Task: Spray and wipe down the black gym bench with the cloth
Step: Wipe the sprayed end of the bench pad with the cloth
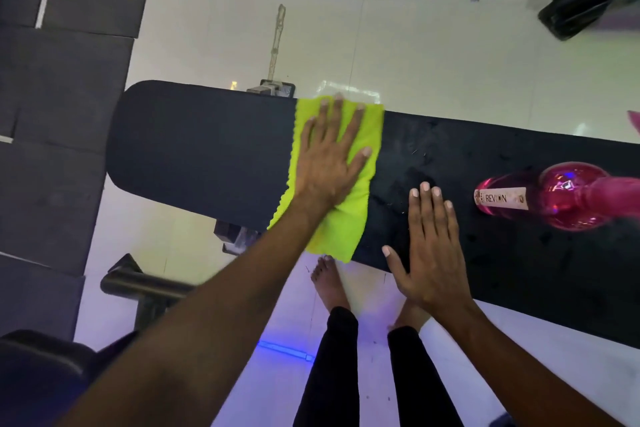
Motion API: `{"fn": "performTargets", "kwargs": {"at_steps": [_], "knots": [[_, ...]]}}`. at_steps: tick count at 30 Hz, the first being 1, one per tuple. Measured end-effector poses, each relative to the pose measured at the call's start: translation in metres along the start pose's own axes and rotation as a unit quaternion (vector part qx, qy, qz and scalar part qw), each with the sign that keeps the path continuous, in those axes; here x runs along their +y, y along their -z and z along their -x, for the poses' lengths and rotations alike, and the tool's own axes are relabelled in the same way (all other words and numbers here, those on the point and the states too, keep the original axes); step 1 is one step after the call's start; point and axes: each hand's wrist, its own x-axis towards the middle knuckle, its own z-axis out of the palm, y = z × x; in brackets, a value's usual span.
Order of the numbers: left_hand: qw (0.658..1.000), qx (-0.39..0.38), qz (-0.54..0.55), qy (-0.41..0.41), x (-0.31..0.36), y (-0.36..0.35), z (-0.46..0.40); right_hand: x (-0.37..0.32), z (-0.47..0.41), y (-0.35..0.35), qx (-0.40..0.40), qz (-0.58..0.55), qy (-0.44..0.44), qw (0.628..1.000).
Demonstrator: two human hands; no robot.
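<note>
The black gym bench [207, 146] runs across the view from left to far right, above a pale tiled floor [433, 45]. The green cloth [349, 215] lies spread across the middle of the bench pad, and one corner hangs over the near edge. The left hand [329, 163] presses flat on the cloth with fingers spread wide. The right hand [429, 253] rests open and flat on the bare pad just beside the cloth, holding nothing. The pink spray bottle [554, 199] stands on the bench to the right, apart from both hands.
</note>
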Motion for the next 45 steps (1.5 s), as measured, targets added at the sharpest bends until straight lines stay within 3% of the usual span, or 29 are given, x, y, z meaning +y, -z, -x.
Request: {"fn": "performTargets", "kwargs": {"at_steps": [3, 5, 8, 10, 12, 15, 17, 19, 21, 24, 26, 28, 30, 32, 34, 36, 39, 41, 45], "knots": [[0.980, 0.026, 0.014, 0.198, 0.022, -0.009, 0.047, 0.004, 0.010, 0.002, 0.001, -0.001, -0.009, 1.000], [0.974, 0.017, 0.024, 0.225, 0.056, -0.015, 0.067, 0.008, 0.015, 0.003, -0.005, 0.009, -0.015, 1.000], [0.995, -0.021, 0.020, 0.098, 0.089, -0.015, 0.046, 0.008, 0.018, 0.003, -0.010, 0.021, -0.025, 0.999], [0.998, -0.042, 0.004, -0.048, 0.080, -0.010, 0.007, 0.007, 0.019, 0.002, -0.004, 0.015, -0.032, 0.999], [0.993, -0.046, -0.010, -0.111, 0.055, -0.002, -0.024, 0.007, 0.021, 0.002, 0.000, 0.014, -0.044, 0.999], [1.000, -0.017, -0.002, -0.010, 0.032, 0.003, -0.018, 0.008, 0.031, 0.005, -0.004, 0.014, -0.067, 0.998], [0.994, -0.005, 0.005, 0.108, 0.050, -0.001, 0.010, 0.010, 0.039, 0.008, -0.003, 0.011, -0.079, 0.997], [0.986, -0.013, 0.006, 0.165, 0.087, -0.005, 0.033, 0.015, 0.047, 0.010, -0.005, 0.013, -0.089, 0.996], [0.992, -0.039, 0.017, 0.123, 0.118, -0.008, 0.032, 0.021, 0.054, 0.011, -0.001, 0.015, -0.097, 0.995], [0.994, -0.064, 0.000, -0.084, 0.122, -0.005, -0.010, 0.029, 0.061, 0.010, 0.009, 0.016, -0.106, 0.994], [0.986, -0.058, -0.015, -0.154, 0.100, -0.002, -0.034, 0.033, 0.064, 0.008, 0.014, 0.020, -0.111, 0.994], [0.995, -0.031, -0.010, -0.099, 0.079, -0.002, -0.033, 0.037, 0.067, 0.009, 0.017, 0.020, -0.120, 0.992], [1.000, 0.004, 0.005, 0.029, 0.077, -0.003, -0.008, 0.040, 0.070, 0.011, 0.019, 0.012, -0.134, 0.991], [0.988, 0.010, 0.007, 0.152, 0.099, -0.009, 0.025, 0.040, 0.072, 0.011, 0.016, 0.010, -0.143, 0.990], [0.979, -0.003, 0.013, 0.202, 0.130, -0.014, 0.043, 0.040, 0.073, 0.013, 0.013, 0.008, -0.140, 0.990], [0.987, -0.032, 0.026, 0.152, 0.143, -0.012, 0.031, 0.040, 0.074, 0.013, 0.013, 0.012, -0.136, 0.991], [0.993, -0.071, -0.015, -0.092, 0.114, -0.004, -0.012, 0.040, 0.074, 0.012, 0.015, 0.030, -0.133, 0.991], [0.987, -0.064, -0.035, -0.140, 0.082, 0.003, -0.027, 0.040, 0.075, 0.012, 0.008, 0.040, -0.138, 0.990], [0.996, 0.007, -0.016, 0.088, 0.063, -0.004, 0.025, 0.042, 0.080, 0.017, 0.002, 0.038, -0.167, 0.985]]}}
